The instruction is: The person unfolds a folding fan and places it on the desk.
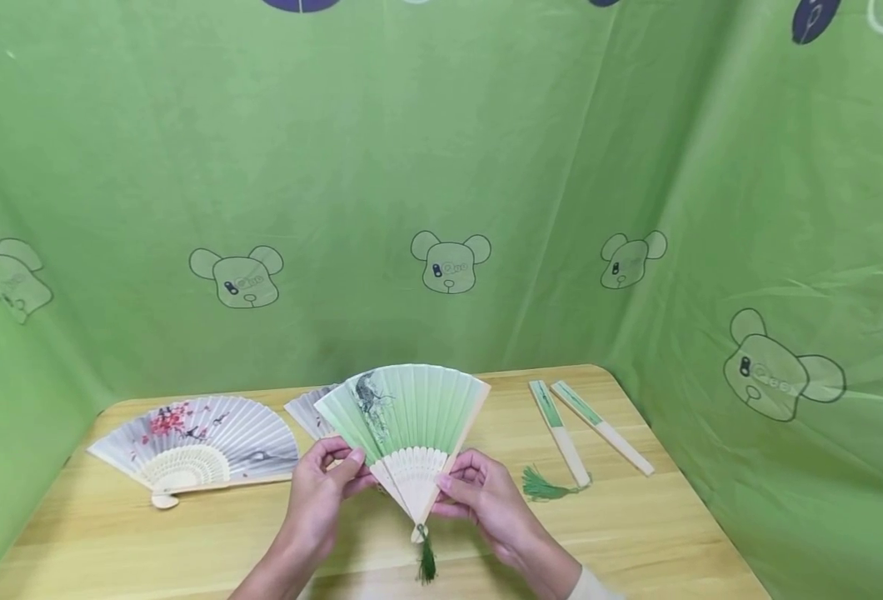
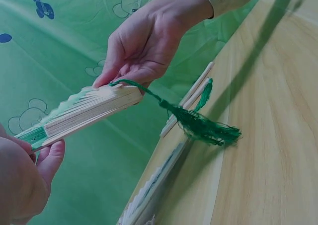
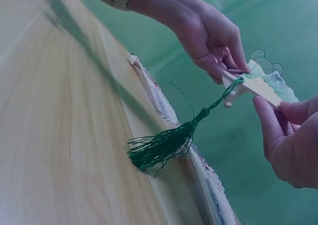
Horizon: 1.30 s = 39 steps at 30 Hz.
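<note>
Left hand point(image 1: 318, 493) pinches green fan point(image 1: 415, 421) by its left side, right hand point(image 1: 491, 502) by its right; fan's between them above table point(image 1: 674, 533), narrow end toward near edge, spread toward far edge.

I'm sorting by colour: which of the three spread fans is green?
The light green pleated fan held above the wooden table; the red-flowered greyish fan and partly hidden greyish fan lie on it.
</note>
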Motion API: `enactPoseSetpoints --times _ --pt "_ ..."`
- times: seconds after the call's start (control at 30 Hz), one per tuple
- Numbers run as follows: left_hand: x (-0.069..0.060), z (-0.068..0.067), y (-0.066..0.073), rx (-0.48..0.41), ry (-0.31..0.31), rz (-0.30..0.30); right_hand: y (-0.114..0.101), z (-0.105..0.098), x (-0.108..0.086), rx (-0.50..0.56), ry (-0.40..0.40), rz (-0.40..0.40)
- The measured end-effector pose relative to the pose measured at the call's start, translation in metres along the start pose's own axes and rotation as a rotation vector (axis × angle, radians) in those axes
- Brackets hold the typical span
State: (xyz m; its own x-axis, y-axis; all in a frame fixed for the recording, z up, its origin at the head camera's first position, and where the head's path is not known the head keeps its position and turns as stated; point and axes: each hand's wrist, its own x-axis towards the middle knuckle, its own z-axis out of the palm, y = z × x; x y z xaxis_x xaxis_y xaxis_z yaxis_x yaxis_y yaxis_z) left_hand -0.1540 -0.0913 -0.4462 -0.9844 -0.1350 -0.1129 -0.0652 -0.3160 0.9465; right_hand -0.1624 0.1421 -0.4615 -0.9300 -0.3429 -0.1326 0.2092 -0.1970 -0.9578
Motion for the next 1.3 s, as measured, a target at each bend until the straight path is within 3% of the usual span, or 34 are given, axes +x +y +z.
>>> enactPoseSetpoints --times 1.3 --pt "-0.004 -0.014 0.000 -0.119 -0.069 -0.020 -0.002 -0.001 -0.007 0.109 0.086 0.000"
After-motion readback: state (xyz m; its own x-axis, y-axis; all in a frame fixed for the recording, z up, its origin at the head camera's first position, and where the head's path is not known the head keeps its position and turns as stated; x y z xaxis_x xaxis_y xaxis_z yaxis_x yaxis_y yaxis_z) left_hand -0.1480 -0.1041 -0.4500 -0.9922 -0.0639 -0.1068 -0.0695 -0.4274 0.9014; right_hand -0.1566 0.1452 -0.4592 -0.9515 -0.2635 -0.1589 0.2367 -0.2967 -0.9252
